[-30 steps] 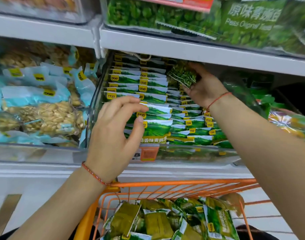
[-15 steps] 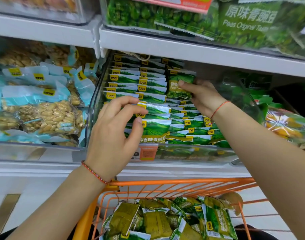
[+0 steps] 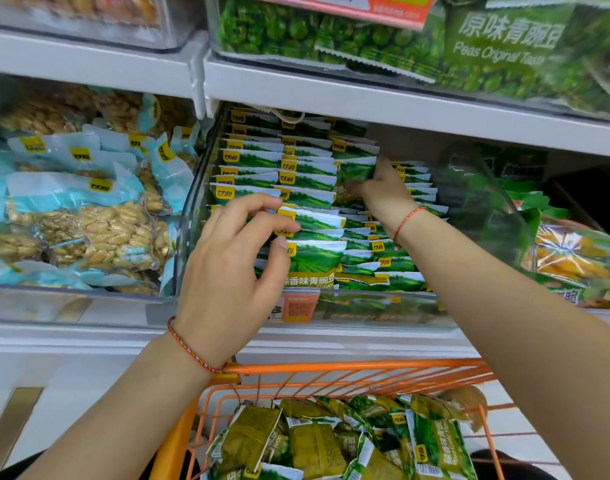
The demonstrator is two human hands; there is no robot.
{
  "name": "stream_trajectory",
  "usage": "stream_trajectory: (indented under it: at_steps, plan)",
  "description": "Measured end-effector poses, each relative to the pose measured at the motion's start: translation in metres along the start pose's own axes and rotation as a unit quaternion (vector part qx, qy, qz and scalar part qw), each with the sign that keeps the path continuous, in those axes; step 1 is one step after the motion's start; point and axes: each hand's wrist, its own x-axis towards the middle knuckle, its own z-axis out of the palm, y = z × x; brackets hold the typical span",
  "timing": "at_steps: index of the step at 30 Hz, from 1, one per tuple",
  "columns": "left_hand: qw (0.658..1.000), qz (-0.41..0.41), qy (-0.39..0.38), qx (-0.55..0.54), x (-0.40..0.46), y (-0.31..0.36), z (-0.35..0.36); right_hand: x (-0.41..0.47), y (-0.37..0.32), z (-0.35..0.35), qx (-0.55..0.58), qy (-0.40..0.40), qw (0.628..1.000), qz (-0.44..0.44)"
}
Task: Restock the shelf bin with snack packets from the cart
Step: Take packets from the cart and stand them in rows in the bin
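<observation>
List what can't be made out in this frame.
- Head view: right hand's fingertips are buried among the bin packets; whether they grip one cannot be told.
- Back of the bin: hidden under the shelf above.
- Price tag on the bin front: print too small and blurred.
- Cart: its lower part is cut off by the bottom edge, so the packet count is unknown.
- Left hand covers the front-left packets.
</observation>
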Motion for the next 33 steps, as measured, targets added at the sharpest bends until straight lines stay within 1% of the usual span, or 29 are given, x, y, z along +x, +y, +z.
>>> stream_trajectory:
  at_steps: [2,5,7,9,12,15,17,22,24,28,30,33]
  plan:
    - [1.0,-0.001,0.0,0.0,0.0,0.0,0.0,-0.001,-0.001,0.0,-0.004,0.022,1.0,-0.003]
    - [1.0,0.002,-0.002,0.006,0.0,0.001,-0.001,-0.004,-0.001,0.005,0.018,0.084,0.996,-0.019]
    - [1.0,0.003,-0.003,0.007,0.0,0.0,-0.001,-0.011,0.0,0.011,0.021,0.097,0.995,-0.022]
    - [1.0,0.003,-0.002,0.007,-0.001,0.0,-0.001,-0.017,0.0,0.012,0.018,0.093,0.995,-0.03]
    - [1.0,0.007,-0.002,0.007,-0.001,-0.001,0.0,-0.021,0.001,0.01,-0.017,0.094,0.993,-0.065]
    - [1.0,0.012,0.002,0.004,-0.001,-0.001,0.001,-0.023,0.0,0.006,-0.084,0.091,0.99,-0.067]
    - [1.0,0.013,0.003,0.004,-0.001,-0.002,0.002,-0.024,0.0,0.005,-0.147,0.077,0.984,-0.068]
    - [1.0,0.014,0.005,0.012,-0.001,-0.001,0.002,-0.024,-0.003,-0.002,-0.244,0.047,0.966,-0.075]
    - [1.0,0.016,0.006,0.014,-0.001,-0.001,0.002,-0.025,-0.008,-0.006,-0.27,0.045,0.959,-0.074]
    - [1.0,0.019,0.005,0.019,-0.001,-0.002,0.002,-0.032,-0.013,-0.004,-0.314,0.037,0.943,-0.102]
    - [1.0,0.019,0.003,0.019,-0.001,-0.002,0.003,-0.036,-0.012,0.0,-0.324,0.025,0.941,-0.097]
    - [1.0,0.02,0.0,0.011,-0.001,-0.003,0.002,-0.04,-0.014,-0.001,-0.259,0.053,0.96,-0.094]
